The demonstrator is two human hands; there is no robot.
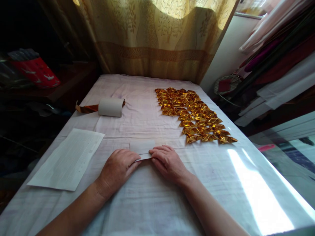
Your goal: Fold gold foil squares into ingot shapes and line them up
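A small white paper piece (142,147) lies flat on the white cloth-covered table (147,203), near the middle. My left hand (117,168) presses on its lower left edge with the fingertips. My right hand (168,162) presses its lower right corner, fingers flat. Both hands lie palm down, and the paper's near edge looks folded up under the fingers.
Several folded gold foil pieces (195,114) lie in rows at the far right. A white roll (111,107) with a strip of gold foil (85,108) lies at the far left. A stack of white sheets (69,159) sits at the left. A curtain (157,36) hangs behind.
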